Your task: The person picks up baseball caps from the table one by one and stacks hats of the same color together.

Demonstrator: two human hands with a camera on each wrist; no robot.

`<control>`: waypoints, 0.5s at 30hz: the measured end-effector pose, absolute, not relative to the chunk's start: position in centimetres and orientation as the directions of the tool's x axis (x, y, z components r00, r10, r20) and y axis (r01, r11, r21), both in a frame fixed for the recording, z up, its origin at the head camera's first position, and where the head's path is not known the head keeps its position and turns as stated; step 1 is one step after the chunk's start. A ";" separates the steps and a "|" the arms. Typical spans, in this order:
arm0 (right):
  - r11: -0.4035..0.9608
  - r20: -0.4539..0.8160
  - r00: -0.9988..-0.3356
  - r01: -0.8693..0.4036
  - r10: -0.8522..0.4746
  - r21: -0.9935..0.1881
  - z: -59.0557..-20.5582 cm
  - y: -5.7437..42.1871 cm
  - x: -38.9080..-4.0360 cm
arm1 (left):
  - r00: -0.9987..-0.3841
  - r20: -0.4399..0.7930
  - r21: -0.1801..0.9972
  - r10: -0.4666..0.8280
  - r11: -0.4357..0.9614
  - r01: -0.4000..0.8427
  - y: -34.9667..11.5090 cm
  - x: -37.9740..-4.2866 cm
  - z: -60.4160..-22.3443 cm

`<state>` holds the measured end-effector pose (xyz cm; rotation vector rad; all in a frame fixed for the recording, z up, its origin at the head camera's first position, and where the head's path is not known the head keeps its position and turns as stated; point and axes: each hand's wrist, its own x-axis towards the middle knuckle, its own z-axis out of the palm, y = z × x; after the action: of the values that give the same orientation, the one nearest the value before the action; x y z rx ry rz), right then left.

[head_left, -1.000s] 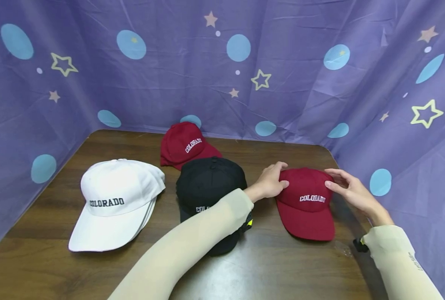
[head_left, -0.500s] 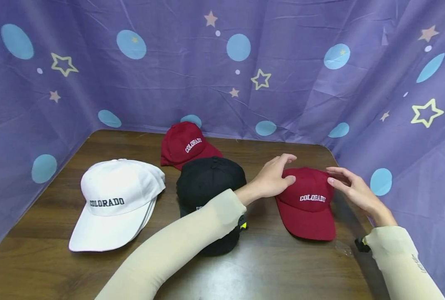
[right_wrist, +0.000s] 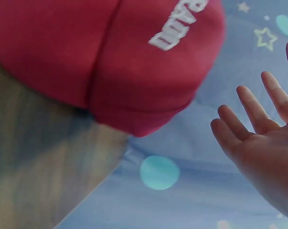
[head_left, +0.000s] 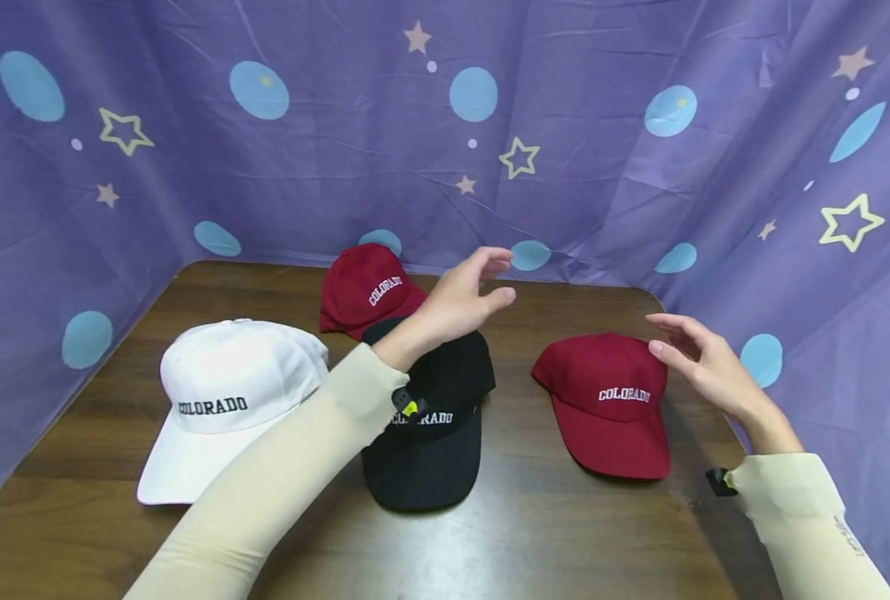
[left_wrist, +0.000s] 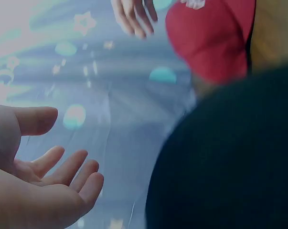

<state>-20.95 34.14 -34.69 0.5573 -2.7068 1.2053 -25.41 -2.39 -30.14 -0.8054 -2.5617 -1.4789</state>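
Observation:
My left hand (head_left: pixel 456 302) hangs over the black cap (head_left: pixel 422 467), fingers spread loosely and holding nothing; in the left wrist view that hand (left_wrist: pixel 48 176) has its thumb apart from the relaxed fingers. Behind the black cap lies a red cap (head_left: pixel 362 287), its brim partly hidden by the left hand and the black cap. A second red cap (head_left: pixel 610 375), lettered COLORADO, sits at the right of the table with its brim toward me. Just beside its crown is my right hand (head_left: pixel 703 367), empty; the right wrist view shows that hand (right_wrist: pixel 258 129) apart from the red cap (right_wrist: pixel 148 71).
White caps (head_left: pixel 227 375), seemingly stacked, sit at the left, partly covered by my left sleeve (head_left: pixel 280 467). All the caps rest on a brown wooden table (head_left: pixel 535 533). A purple curtain (head_left: pixel 385 125) with stars and dots surrounds its back and sides.
My left hand has left the right-hand red cap and moved left and back over the black cap. My right hand has lifted slightly off the red cap's side. The caps stay in place.

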 end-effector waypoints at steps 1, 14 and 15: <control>0.615 0.272 -0.920 -0.392 -0.284 -0.684 -34.3 33.8 -20.7 | -0.867 0.318 0.804 0.383 0.376 0.461 -3.2 -25.7 -29.9; 0.619 0.345 -0.881 -0.473 -0.324 -0.627 -31.7 30.3 -18.8 | -0.973 0.175 0.902 0.151 0.371 0.220 -13.3 -30.1 -29.9; 0.614 0.349 -0.877 -0.481 -0.331 -0.626 -31.6 30.0 -18.7 | -0.978 0.168 0.904 0.120 0.378 0.201 -13.9 -30.6 -30.3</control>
<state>-18.66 30.00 -31.64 0.6716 -2.6394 1.1111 -30.59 -13.90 -30.29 -0.2978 -2.5455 -1.6863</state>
